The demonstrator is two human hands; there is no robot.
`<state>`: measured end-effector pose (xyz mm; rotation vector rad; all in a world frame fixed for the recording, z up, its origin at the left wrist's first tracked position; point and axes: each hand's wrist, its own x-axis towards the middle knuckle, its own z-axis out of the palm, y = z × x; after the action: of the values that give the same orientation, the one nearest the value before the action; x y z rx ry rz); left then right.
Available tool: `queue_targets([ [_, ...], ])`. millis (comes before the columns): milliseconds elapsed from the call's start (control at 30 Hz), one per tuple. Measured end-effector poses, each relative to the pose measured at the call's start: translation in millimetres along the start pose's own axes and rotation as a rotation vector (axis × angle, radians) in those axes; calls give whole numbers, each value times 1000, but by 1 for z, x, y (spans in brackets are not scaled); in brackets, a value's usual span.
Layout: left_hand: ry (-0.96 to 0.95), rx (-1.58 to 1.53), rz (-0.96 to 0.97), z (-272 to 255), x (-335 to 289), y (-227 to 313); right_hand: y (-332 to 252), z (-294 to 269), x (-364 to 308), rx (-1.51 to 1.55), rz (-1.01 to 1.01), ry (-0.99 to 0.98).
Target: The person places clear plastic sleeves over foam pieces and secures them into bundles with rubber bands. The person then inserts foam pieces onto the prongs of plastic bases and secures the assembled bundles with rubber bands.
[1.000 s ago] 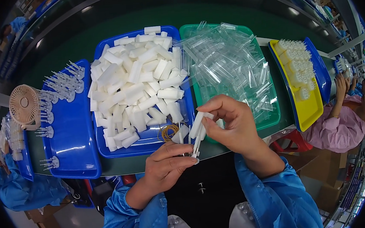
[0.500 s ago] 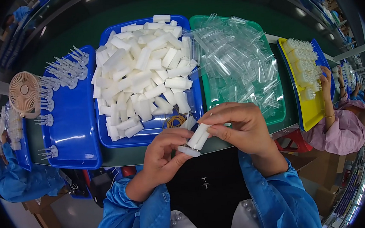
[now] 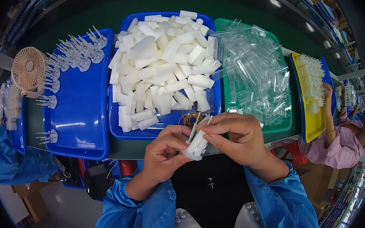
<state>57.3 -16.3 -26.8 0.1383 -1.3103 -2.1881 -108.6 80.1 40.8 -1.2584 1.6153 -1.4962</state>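
My left hand grips a white plastic base with thin upright pins, tilted in front of my chest. A white foam piece sits among the pins, and two pin ends stick up beyond it. Thumb and fingers of my right hand pinch the foam's upper end; the fingertips partly hide it. Just beyond my hands is a blue tray heaped with white foam pieces. Some tan rubber bands lie at its near edge.
A green tray of clear plastic sleeves stands at right, beside a yellow tray of assembled pieces. At left, a blue tray carries several pinned bases next to a small fan. A co-worker's hand reaches the yellow tray.
The foam piece has slid lower toward the base, and pin ends now show above it. My right fingers stay pinched at its upper end. The whole view has shifted slightly.
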Motion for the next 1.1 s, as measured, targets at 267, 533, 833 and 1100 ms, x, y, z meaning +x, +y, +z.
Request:
queue_targets([
  [267,101,-105,139,-29,-19,14,0,5,59,-383,-223,-132],
  [533,290,-54,185,-48,-40,25,13,31,83,-1080,-559,-503],
  [833,147,-7,153,-42,-31,26,19,30,78,-1071,-527,-425],
  [1100,101,281,125,-34,-24,25,6,16,68,-493,-274,-162],
])
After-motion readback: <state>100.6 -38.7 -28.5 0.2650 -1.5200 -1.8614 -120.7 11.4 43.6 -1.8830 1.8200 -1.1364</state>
